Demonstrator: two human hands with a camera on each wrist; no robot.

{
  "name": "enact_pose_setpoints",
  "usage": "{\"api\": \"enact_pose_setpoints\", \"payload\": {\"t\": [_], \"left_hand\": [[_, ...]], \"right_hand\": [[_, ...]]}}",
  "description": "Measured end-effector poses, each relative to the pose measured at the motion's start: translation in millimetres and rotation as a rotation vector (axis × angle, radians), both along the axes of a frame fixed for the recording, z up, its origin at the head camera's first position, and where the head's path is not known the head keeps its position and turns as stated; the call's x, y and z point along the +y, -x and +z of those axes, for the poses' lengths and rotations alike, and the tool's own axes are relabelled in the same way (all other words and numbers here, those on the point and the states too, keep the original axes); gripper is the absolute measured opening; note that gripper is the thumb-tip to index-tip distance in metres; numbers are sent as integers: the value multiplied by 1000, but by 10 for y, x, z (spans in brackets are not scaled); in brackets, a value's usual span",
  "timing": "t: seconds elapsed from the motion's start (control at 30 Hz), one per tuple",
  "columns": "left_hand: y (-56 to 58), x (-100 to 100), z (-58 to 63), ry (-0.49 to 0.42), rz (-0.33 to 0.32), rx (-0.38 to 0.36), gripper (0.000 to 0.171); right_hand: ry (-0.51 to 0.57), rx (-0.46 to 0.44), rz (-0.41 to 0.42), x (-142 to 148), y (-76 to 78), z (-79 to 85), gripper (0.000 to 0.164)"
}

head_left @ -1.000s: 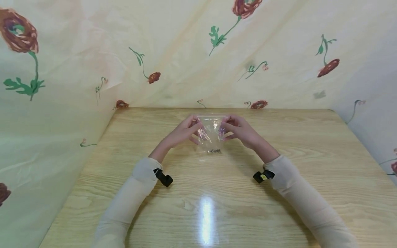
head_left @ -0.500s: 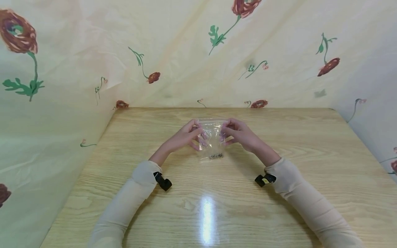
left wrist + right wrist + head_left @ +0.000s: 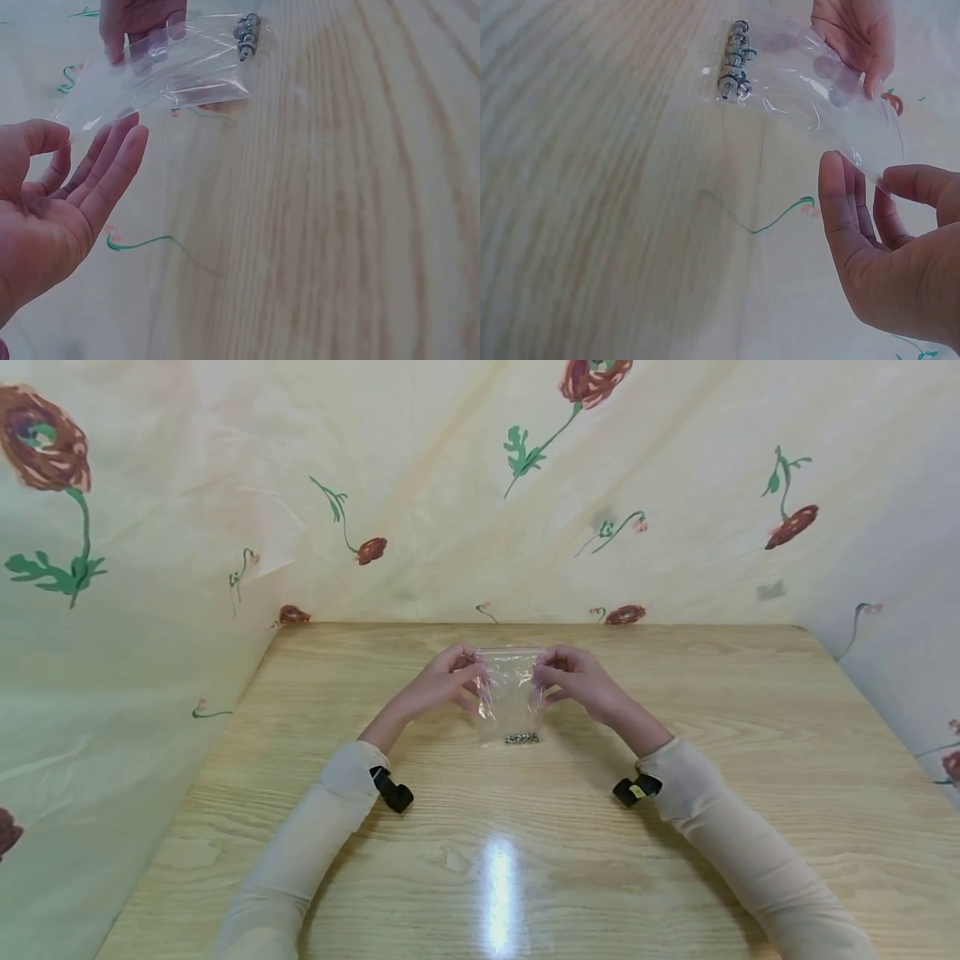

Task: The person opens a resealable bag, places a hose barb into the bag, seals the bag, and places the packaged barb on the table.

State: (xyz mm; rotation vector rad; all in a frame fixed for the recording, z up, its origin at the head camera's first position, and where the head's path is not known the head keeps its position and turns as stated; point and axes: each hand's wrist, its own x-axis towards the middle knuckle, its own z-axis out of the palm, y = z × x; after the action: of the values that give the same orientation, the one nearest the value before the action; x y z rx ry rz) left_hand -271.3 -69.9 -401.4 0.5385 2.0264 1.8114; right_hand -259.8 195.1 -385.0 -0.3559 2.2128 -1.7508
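Observation:
A clear zip-lock bag (image 3: pixel 512 693) is stretched upright between my two hands over the table. Along its bottom edge lie several small metal screws (image 3: pixel 522 738), which look like screws with washers or nuts in the right wrist view (image 3: pixel 736 60). My left hand (image 3: pixel 450 680) pinches the bag's left upper corner between thumb and index finger, its other fingers spread behind the plastic. At the opposite upper corner, my right hand (image 3: pixel 579 680) pinches the bag the same way. The zip strip (image 3: pixel 512 650) runs straight across the top.
Beneath the hands is a light wood-grain table (image 3: pixel 420 877) with a bright light reflection near its front. A cream cloth (image 3: pixel 450 485) printed with red flowers hangs behind and along both sides. Black wrist cameras (image 3: pixel 392 790) sit at the sleeve cuffs.
Both hands lowered the bag slightly toward me, then held it nearly in place with a small shift. The screws stay gathered at its bottom, and the grip at both corners is kept.

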Motion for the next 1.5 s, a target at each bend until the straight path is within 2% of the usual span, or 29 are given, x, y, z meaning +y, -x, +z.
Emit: {"api": "enact_pose_setpoints", "payload": {"t": [0.27, 0.5, 0.93, 1.23, 1.5], "left_hand": [[74, -14, 32, 15, 28, 33, 16], [156, -9, 18, -2, 67, 47, 19], [343, 11, -21, 13, 133, -9, 31], [408, 23, -66, 30, 151, -23, 31], [439, 12, -143, 34, 141, -45, 35]], "right_hand": [[-30, 0, -19, 11, 88, 10, 27], [-69, -2, -28, 5, 170, 12, 27], [-162, -7, -28, -21, 347, 26, 32], [-161, -17, -47, -51, 440, -22, 23], [-168, -20, -41, -59, 496, -82, 29]]}}
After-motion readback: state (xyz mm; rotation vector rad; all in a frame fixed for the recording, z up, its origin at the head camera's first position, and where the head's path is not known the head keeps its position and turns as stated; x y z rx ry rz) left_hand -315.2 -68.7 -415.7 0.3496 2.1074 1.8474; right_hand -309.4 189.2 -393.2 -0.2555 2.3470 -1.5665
